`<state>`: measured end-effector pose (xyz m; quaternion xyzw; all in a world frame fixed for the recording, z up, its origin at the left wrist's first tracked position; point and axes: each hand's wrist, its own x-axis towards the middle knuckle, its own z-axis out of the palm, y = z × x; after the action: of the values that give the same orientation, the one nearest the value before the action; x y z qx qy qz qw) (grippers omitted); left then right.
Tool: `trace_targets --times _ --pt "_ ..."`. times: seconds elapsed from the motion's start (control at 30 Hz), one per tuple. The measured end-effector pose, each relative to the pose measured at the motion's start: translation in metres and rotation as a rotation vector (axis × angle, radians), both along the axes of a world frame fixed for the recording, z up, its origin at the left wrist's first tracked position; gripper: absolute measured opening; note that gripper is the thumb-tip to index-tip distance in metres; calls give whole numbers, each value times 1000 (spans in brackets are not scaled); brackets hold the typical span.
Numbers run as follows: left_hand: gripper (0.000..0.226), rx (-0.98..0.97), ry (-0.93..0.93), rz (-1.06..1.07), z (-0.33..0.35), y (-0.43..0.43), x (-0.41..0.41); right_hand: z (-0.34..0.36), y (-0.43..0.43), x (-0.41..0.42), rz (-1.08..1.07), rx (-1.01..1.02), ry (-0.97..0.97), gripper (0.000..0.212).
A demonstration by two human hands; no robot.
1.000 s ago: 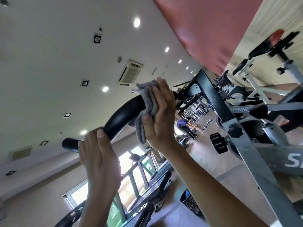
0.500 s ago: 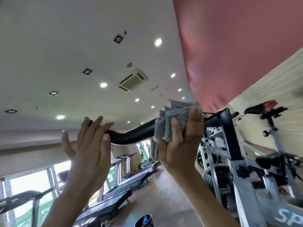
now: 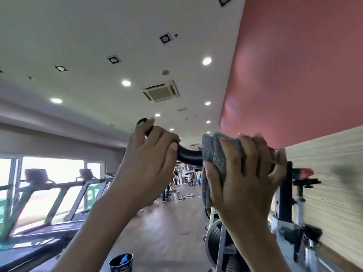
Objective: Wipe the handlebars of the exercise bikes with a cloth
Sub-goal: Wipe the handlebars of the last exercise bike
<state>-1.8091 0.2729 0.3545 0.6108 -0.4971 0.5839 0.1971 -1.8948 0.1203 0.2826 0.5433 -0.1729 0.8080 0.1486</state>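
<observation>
Left grip [image 3: 149, 158]: raised at the frame centre, toward 9 o'clock, fingers curled round the black handlebar [image 3: 188, 156] close to its free end. One fingertip lies up beside the bar's end cap.

Right grip [image 3: 245, 173]: at 3 o'clock from the left one, the two apart with bare bar between them. It clasps the grey cloth [image 3: 214, 152], fingers over the top and thumb below. The cloth is folded round the handlebar, and a loose tail hangs toward 6 o'clock beside the wrist.

The handlebar curves from the left grip down into the cloth. It belongs to the exercise bike [image 3: 284, 193], whose black post and flywheel stand behind the right forearm, at 4 to 5 o'clock. A red-and-black saddle [image 3: 304, 171] shows at 3 o'clock, blurred.

On the floor at 6 o'clock stands a dark bucket [image 3: 121, 263] with something blue inside. Treadmills [image 3: 59, 193] line the windows at 8 o'clock. Far down the room, near centre, a person [image 3: 167, 191] stands, too small to detail. A ceiling air unit [image 3: 161, 91] sits at 12 o'clock.
</observation>
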Motion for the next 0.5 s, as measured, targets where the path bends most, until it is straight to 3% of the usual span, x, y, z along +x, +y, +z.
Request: trace_targets --times 0.23,0.5 --pt "37 -68 -30 -46 -7 -6 -1 32 20 -38 -5 74 350 44" --pt "34 80 139 -5 1 12 -24 61 21 -65 125 302 777 47"
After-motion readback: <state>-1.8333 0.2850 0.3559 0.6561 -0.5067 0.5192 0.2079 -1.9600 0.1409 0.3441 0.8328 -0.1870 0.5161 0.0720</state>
